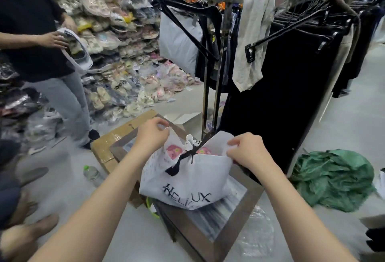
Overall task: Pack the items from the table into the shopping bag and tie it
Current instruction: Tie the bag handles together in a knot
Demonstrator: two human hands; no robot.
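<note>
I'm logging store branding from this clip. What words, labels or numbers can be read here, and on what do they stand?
"UX", with partial letters like "HELI" beneath it: black print on the white shopping bag, folded, so incomplete.
Small yellow tag on the clothes rack: too small to read.
Print on the packaged slippers: too blurred to read.
Nothing else is legible.

White bag (187, 180) with black lettering upright on table (235, 216), mouth open, pink items (173, 151) inside, black ribbon (183, 158) across.

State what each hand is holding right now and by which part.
Both hold the white shopping bag by its top edge: the left hand pinches the left corner of the opening, the right hand pinches the right corner.
</note>
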